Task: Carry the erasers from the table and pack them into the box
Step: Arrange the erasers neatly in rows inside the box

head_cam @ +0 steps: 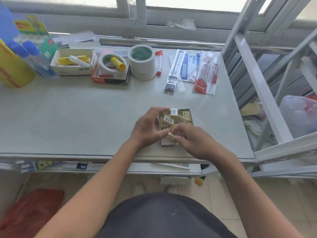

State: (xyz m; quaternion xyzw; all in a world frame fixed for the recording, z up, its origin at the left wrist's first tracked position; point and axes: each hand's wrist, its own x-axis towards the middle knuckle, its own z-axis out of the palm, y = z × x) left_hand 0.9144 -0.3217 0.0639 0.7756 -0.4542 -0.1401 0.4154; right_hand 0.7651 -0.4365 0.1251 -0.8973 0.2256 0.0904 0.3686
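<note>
A small open box [188, 112] sits near the table's front edge, filled with several cream erasers [169, 119] in barcode wrappers, lying jumbled. My right hand [193, 141] pinches one cream eraser [170, 135] between thumb and fingertips over the box's near end. My left hand [147, 127] curls around the box's left side, fingers arched over its far left corner. The near part of the box is hidden by both hands.
At the back of the grey table [77, 117] stand white tape rolls [142, 60], a red marker [160, 62], open boxes with glue sticks [73, 61], packaged stationery [190, 69] and a yellow roll [12, 69]. A white metal rack [274, 83] borders the right side.
</note>
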